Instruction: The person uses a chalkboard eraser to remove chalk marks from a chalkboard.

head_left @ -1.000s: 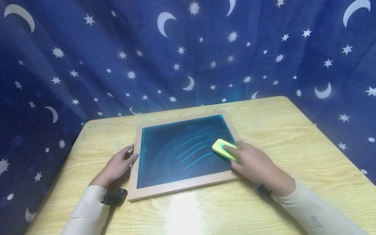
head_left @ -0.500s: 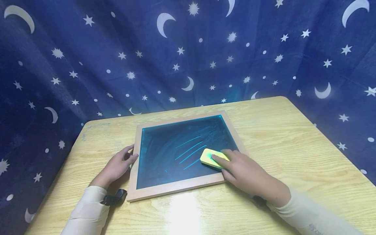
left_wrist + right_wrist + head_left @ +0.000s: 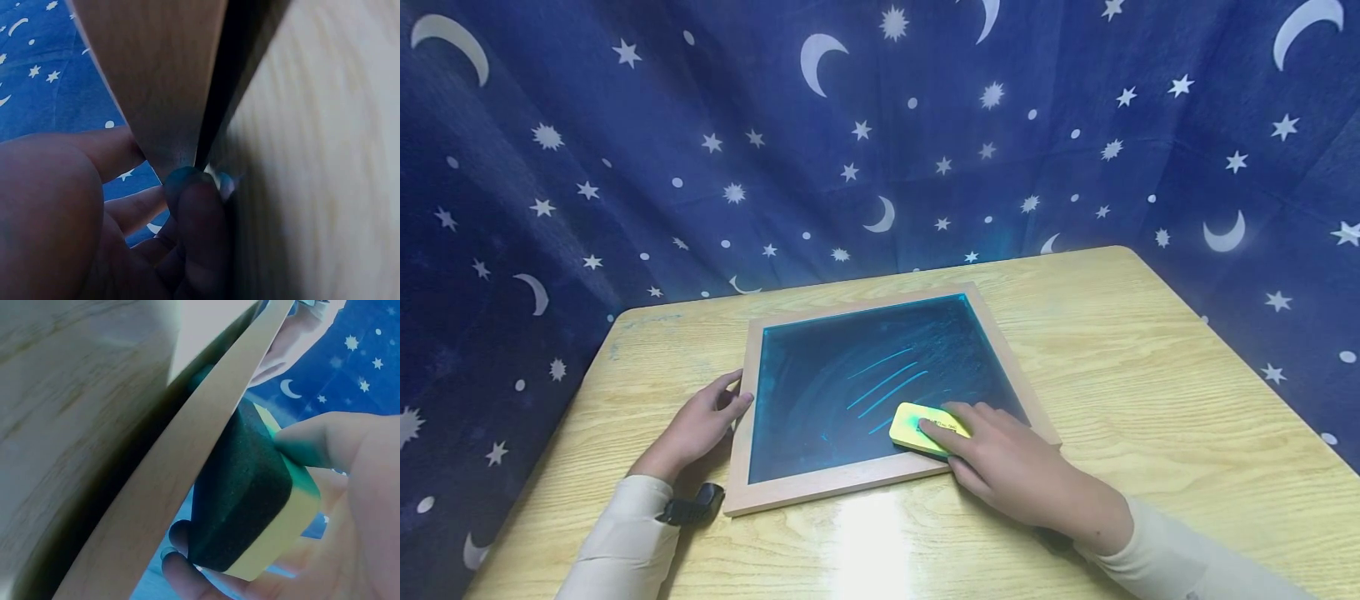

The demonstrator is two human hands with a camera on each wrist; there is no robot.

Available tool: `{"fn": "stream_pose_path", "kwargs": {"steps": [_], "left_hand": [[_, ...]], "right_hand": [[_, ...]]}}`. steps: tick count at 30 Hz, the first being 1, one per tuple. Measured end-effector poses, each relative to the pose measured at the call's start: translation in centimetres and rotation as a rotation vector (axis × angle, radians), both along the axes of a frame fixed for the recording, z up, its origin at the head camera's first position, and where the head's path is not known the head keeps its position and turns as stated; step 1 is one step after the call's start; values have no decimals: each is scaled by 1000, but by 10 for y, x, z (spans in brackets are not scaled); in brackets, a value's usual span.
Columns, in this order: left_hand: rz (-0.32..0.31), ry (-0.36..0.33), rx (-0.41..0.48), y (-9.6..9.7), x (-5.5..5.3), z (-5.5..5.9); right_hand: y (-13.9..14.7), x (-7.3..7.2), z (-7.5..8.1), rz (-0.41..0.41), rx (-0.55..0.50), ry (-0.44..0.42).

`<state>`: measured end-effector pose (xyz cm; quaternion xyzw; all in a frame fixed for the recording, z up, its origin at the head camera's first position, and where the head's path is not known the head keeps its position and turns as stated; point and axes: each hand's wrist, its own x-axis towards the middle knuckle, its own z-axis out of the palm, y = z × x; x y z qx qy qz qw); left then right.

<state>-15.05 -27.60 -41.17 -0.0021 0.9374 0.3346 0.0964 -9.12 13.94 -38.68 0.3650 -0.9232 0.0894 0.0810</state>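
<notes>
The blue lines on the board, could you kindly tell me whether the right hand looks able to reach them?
Probably yes: the right hand holds the eraser near the blue lines, and nothing visible on the board blocks the way.

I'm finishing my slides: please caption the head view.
Right hand holds a yellow eraser on a blackboard bearing blue lines; left hand touches its wooden frame.

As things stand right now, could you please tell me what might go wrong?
The eraser lies close to the near frame and might catch on it. The left hand holds the board at its left edge; should it slip, the board could shift. The blue lines might smear.
</notes>
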Motion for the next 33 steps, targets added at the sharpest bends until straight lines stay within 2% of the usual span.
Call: {"fn": "stream_pose_path", "kwargs": {"steps": [7,21,27,33], "left_hand": [[0,3,-9,1,1,1],[8,1,-19,2,0,2],[12,-1,-20,2,-1,2],[12,-5,-22,1,-1,1]], "right_hand": [[1,-3,-2,-11,-11,5],[12,-14,2,-102,-6,109],[20,-20,4,-144,1,110],[26,-25,8,-194,14,59]]}}
